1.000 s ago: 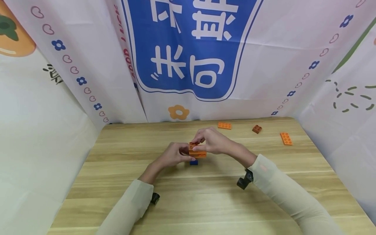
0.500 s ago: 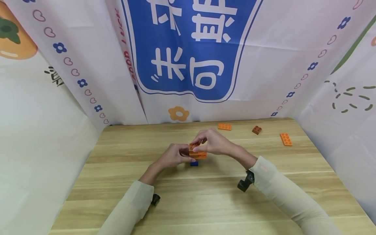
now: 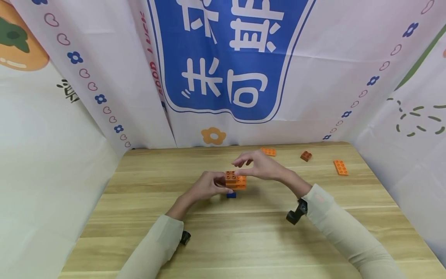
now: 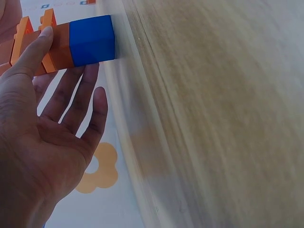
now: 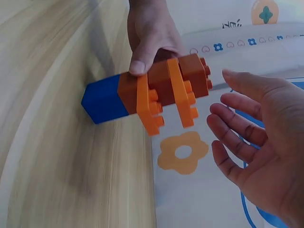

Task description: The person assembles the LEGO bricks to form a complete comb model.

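A toy brick stack stands upright on the table: a blue block [image 5: 107,99] at the bottom, then brown bricks alternating with two orange plates [image 5: 180,95]. A brown brick [image 5: 194,76] tops it, studs up. The orange plates jut out to the right. My left hand [image 3: 207,184] grips the stack from the left, its thumb near the lower orange plate [image 4: 47,61] and its fingers on the far side. My right hand [image 3: 259,166] is just right of the top brick; in the right wrist view a gap separates its relaxed fingers from the stack, and they hold nothing.
Behind and right of my right hand lie an orange plate [image 3: 269,152], a small brown brick [image 3: 306,156] and another orange plate [image 3: 340,167]. A printed cloth [image 3: 313,116] hangs at the table's back edge, with more along both sides.
My right hand has let go of the top brown brick and opened, drawing slightly up and right. My left hand keeps its grip on the stack.
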The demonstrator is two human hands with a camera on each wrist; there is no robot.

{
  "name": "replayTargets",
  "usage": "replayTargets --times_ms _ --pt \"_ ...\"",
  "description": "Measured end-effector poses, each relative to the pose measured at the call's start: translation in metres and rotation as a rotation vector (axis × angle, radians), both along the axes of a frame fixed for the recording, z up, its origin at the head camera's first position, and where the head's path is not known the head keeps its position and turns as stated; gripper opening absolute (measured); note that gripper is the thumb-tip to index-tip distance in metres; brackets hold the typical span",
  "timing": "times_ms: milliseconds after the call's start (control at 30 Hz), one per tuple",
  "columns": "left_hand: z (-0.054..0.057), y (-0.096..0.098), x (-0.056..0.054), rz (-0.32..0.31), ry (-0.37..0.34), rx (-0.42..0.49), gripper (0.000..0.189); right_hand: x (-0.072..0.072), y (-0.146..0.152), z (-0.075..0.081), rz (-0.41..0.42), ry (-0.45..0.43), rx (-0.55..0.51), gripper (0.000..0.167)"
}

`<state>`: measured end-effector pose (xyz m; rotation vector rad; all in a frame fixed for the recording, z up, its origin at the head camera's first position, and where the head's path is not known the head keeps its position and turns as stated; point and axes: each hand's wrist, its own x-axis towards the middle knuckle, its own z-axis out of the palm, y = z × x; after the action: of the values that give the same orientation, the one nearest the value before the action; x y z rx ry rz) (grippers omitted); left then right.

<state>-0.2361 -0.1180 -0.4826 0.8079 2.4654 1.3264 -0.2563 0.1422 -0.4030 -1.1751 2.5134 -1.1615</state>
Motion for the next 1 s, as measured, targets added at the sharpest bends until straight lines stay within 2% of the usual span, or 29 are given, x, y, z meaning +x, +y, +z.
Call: replayTargets --times_ms 233,500,1000 --pt "0.001 0.000 0.002 0.016 0.002 -0.018 0.026 -0.006 0.007 -0.003 -0.028 0.013 0.005 0.030" --pt "0.003 0.000 0.002 0.021 -0.029 -0.005 0.023 -0.016 0.019 -0.008 -0.058 0.045 -0.041 0.028" --pt "0.002 0.000 0.001 0.018 -0.022 -0.019 0.024 -0.036 0.043 -0.026 -0.156 0.070 0.021 0.034"
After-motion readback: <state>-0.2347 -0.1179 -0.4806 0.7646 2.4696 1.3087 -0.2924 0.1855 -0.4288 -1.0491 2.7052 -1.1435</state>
